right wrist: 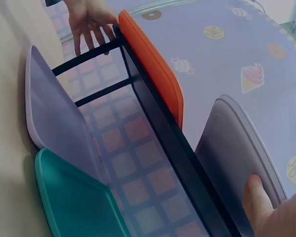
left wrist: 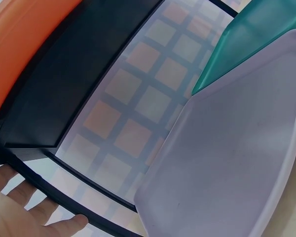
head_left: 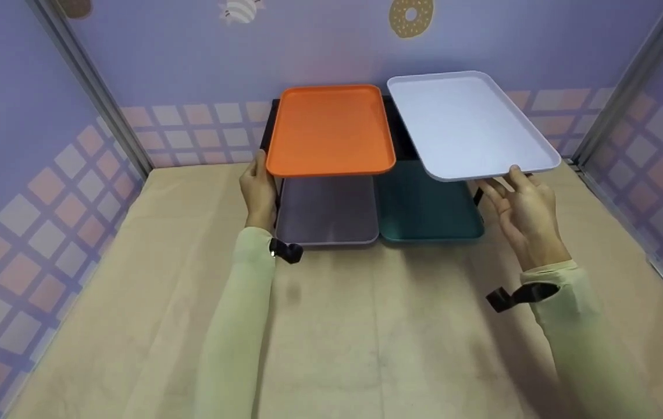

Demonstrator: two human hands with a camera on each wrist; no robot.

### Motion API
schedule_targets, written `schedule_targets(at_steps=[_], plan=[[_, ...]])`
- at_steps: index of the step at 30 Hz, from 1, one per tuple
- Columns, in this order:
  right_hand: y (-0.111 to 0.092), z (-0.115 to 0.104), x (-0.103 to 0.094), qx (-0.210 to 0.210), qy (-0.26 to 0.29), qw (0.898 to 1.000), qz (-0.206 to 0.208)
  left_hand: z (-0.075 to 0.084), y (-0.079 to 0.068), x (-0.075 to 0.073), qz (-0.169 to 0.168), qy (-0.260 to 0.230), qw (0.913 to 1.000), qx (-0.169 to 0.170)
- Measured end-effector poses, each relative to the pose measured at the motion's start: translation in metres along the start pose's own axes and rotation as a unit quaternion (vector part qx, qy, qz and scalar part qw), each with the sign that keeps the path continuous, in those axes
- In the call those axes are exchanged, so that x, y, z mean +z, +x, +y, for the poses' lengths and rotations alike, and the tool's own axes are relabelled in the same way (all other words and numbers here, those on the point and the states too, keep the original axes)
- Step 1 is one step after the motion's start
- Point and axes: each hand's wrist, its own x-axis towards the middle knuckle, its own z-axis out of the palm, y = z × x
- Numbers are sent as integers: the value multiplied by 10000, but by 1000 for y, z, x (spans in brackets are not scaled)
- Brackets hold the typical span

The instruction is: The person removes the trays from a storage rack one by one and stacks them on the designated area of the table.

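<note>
In the head view my right hand (head_left: 532, 215) pinches the near edge of a pale lavender-white tray (head_left: 471, 125), thumb on top. That tray is tilted, its near end raised over the right half of a black rack (left wrist: 84, 64). My left hand (head_left: 259, 192) is at the rack's left side, below the corner of an orange tray (head_left: 331, 131). Its fingers (left wrist: 44, 210) extend along the black side leg in the left wrist view. The orange tray lies on the rack's top. Underneath are a greyish-purple tray (head_left: 328, 209) and a green tray (head_left: 430, 203), side by side.
A beige-covered table (head_left: 325, 337) extends in front of the rack. Behind it stands a purple wall (head_left: 320, 46) with printed sweets and a checked band. Grey metal posts (head_left: 99, 99) mark the corners, and side panels enclose the left and right.
</note>
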Motion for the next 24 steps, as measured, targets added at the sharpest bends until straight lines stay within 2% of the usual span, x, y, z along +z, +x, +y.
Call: schedule_targets(at_steps=[4,12,24], plan=[[-4,-2,-3,-92,-201,9997,-92,0,1,0,-19,35,10000,38],[-9,-8,-8,-121,111,9993,-342,1,0,-1,-144,-181,9997,71],[-18,-10,-16,-194,96,9986,-483,0,0,0,-119,-13,9999,124]])
